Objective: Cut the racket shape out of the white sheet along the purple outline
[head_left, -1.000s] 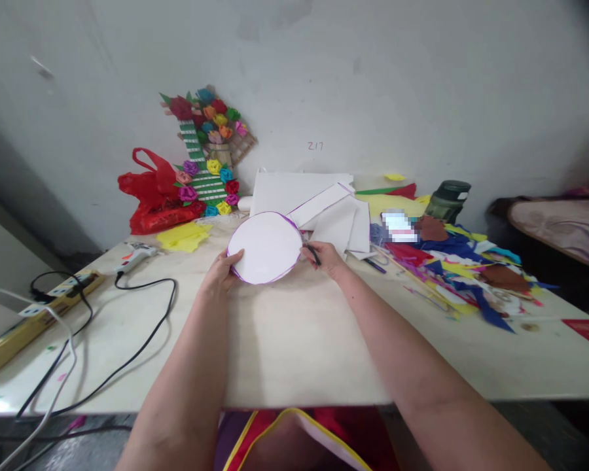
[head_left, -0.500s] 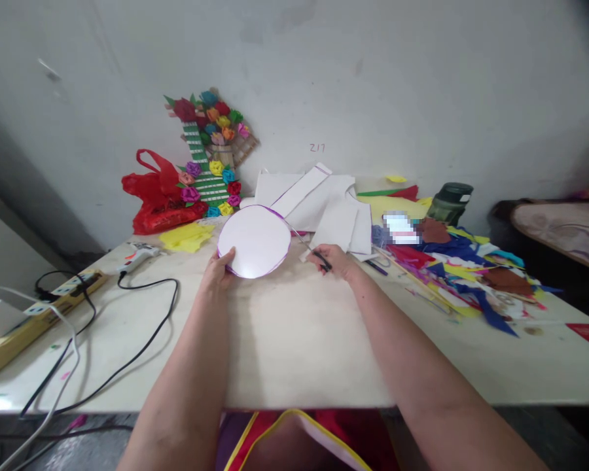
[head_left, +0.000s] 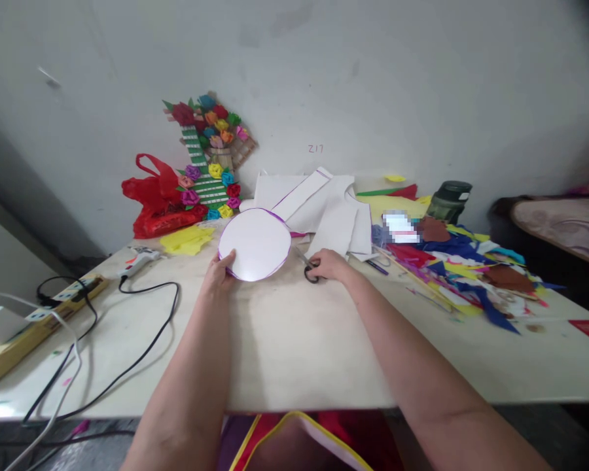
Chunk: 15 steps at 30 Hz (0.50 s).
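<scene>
Currently, the left hand [head_left: 222,267] grips the white disc [head_left: 255,245] at its lower left edge, thumb laid on the upper face and the other fingers beneath, so that the hand is closed about the rim. The disc is purple-edged and is held above the near-middle part of the table [head_left: 299,356], tilted towards the viewer. A white strip [head_left: 302,196] extends from its upper right edge towards the wall; whether the two parts are joined cannot be determined. The right hand [head_left: 328,265] is positioned to the right of the disc and apart from it, palm down, with fingers partly curled at the black handles of the scissors [head_left: 311,273]; whether these fingers grip the handle or only touch it cannot be determined. The scissor blades point towards the disc. Behind both hands, white sheets [head_left: 336,226] overlap one another. A dark pen [head_left: 377,267] lies just right of the right hand. Further right are a heap of coloured scraps [head_left: 491,307] and an upright green bottle [head_left: 449,203]. On the left side, locate the yellow paper [head_left: 186,239], the red plastic bag [head_left: 152,203] and, beside the bag, the flower-trimmed decoration [head_left: 211,188].
</scene>
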{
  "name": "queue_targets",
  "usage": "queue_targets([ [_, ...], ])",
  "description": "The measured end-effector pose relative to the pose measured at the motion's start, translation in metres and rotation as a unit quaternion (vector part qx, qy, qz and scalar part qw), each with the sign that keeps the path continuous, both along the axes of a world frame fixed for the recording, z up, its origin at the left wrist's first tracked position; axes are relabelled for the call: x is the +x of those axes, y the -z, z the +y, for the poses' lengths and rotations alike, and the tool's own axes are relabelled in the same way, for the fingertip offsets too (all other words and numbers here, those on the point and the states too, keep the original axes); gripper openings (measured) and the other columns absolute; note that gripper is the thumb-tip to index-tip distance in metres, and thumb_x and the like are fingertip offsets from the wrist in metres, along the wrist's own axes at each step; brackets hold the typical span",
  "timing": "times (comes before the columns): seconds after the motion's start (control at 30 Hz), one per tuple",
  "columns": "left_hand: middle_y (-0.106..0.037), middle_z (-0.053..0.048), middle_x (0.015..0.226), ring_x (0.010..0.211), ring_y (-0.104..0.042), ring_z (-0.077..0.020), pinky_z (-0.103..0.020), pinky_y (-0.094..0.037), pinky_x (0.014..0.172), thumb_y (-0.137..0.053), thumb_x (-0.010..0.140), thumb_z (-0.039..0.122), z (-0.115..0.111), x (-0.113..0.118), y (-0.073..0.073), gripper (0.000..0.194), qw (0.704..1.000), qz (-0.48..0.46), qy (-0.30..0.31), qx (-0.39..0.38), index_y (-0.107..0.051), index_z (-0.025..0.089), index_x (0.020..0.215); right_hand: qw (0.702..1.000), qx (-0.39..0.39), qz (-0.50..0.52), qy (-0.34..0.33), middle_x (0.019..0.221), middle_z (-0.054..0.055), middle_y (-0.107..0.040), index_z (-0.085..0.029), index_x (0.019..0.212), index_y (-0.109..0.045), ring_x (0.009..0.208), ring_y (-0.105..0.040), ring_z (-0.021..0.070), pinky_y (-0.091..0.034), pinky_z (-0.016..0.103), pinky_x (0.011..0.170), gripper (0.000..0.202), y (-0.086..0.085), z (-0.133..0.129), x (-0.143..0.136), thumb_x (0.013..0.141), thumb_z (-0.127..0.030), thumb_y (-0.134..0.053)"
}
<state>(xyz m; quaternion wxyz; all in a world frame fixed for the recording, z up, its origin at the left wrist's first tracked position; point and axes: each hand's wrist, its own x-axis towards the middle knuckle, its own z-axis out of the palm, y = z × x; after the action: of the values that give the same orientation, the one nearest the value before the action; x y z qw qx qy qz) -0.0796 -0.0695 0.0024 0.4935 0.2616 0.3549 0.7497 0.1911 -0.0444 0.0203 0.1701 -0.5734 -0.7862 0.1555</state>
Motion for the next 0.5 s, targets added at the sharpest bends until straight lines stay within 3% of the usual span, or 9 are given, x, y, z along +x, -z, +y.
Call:
queue_targets([
  [0.07,-0.067,-0.01,0.095,0.087,-0.063,-0.0232,-0.043,-0.048,0.085,-0.059,0.067,0.001,0.0,0.0,0.001,0.035,1.0,0.005,0.01,0.003,-0.059,0.015,0.099,0.999,0.016,0.043,0.014,0.077,0.002,-0.067,-0.021,0.078,-0.071,0.069,-0.059,0.0157,-0.04,0.022,0.058,0.021,-0.003,0.0,0.003,0.062,-0.031,-0.062],
  [0.13,-0.067,-0.01,0.095,0.086,-0.063,-0.0236,-0.044,-0.048,0.085,-0.06,0.067,0.002,0.0,0.0,0.002,0.035,1.0,0.015,0.022,0.007,-0.059,0.015,0.099,0.987,0.098,0.116,0.055,0.076,0.004,-0.067,-0.018,0.078,-0.07,0.069,-0.058,0.0155,-0.042,0.023,0.063,0.02,-0.005,0.001,0.004,0.07,-0.028,-0.054],
  [0.2,-0.067,-0.009,0.095,0.085,-0.064,-0.0237,-0.044,-0.048,0.085,-0.062,0.066,0.003,0.001,0.001,0.003,0.036,0.999,0.025,0.033,0.009,-0.059,0.015,0.1,0.955,0.192,0.213,0.069,0.08,0.006,-0.067,-0.016,0.082,-0.07,0.067,-0.057,0.0144,-0.043,0.024,0.065,0.025,-0.006,0.002,0.002,0.075,-0.027,-0.049],
  [0.27,-0.067,-0.009,0.095,0.084,-0.064,-0.0239,-0.044,-0.049,0.084,-0.063,0.065,0.004,0.0,0.003,0.003,0.037,0.998,0.035,0.047,0.007,-0.059,0.015,0.1,0.924,0.227,0.303,0.05,0.086,0.007,-0.067,-0.015,0.088,-0.069,0.063,-0.056,0.0129,-0.045,0.024,0.064,0.027,-0.006,0.003,-0.003,0.076,-0.028,-0.049],
  [0.37,-0.067,-0.01,0.095,0.084,-0.064,-0.0244,-0.043,-0.049,0.084,-0.065,0.065,0.006,-0.001,0.009,0.002,0.039,0.996,0.053,0.078,0.001,-0.059,0.014,0.102,0.906,0.182,0.382,0.024,0.088,0.007,-0.068,-0.016,0.09,-0.069,0.062,-0.056,0.0126,-0.046,0.025,0.062,0.026,-0.004,0.003,-0.01,0.073,-0.029,-0.053],
  [0.5,-0.067,-0.01,0.094,0.084,-0.064,-0.0241,-0.042,-0.049,0.084,-0.067,0.063,0.008,0.0,0.013,0.002,0.039,0.993,0.071,0.096,-0.005,-0.059,0.014,0.101,0.893,0.113,0.435,0.02,0.075,0.004,-0.067,-0.016,0.083,-0.07,0.058,-0.055,0.0129,-0.045,0.025,0.056,0.023,-0.001,0.005,-0.015,0.07,-0.027,-0.055],
])
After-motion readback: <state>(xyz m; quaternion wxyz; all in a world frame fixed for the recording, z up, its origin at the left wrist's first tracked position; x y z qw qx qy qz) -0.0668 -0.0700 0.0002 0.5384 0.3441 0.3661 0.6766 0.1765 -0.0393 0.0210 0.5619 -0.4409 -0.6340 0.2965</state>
